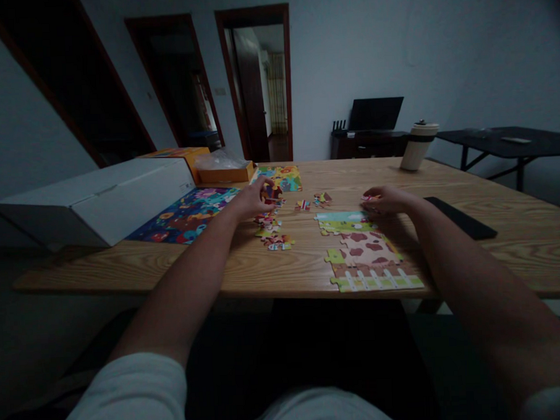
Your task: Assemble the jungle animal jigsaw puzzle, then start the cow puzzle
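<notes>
A partly joined puzzle point(368, 249) with a brown-spotted pink body, green field and white fence lies near the table's front edge. My right hand point(385, 200) is closed on a small reddish puzzle piece point(367, 198) just beyond the puzzle's upper right corner. Over a pile of loose pieces point(274, 226) to the left, my left hand point(256, 198) has its thumb and index finger apart, touching or hovering at the pieces; the other fingers are partly hidden. Between my hands lie several more loose pieces point(322, 199).
A blue picture sheet point(187, 217) and a yellow one point(288, 178) lie at the left and back. Beside them are a long white box point(122, 201) and an orange box point(227, 172) holding clear plastic. A cup point(418, 148) and a black flat object point(461, 217) are right.
</notes>
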{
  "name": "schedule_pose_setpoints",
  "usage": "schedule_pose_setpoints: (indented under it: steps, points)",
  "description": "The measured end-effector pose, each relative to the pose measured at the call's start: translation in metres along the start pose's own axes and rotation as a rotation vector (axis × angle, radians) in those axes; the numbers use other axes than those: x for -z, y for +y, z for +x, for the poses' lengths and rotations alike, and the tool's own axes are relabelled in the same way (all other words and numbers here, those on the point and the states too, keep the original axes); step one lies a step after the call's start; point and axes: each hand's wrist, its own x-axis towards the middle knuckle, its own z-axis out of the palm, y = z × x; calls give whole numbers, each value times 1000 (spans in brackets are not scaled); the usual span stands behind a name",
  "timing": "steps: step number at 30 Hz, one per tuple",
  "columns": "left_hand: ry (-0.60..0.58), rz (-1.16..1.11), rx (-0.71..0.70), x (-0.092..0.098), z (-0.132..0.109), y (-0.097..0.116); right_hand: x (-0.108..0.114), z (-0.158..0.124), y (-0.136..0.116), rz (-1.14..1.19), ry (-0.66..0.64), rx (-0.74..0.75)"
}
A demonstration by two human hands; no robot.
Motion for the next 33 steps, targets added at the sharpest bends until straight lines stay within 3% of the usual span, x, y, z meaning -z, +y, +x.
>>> schedule_pose_setpoints:
  steps: [10,17,29,33]
  points:
    - [-52,-212,38,-1,5,-8,-2,4,6,10,-31,21]
    - [57,-259,146,6,4,-3,1,0,3,25,-61,18]
    - [57,-102,345,5,9,-22,-5,11,16,19,-66,36]
    - [28,-118,351,5,8,-26,-4,12,17,38,-74,31]
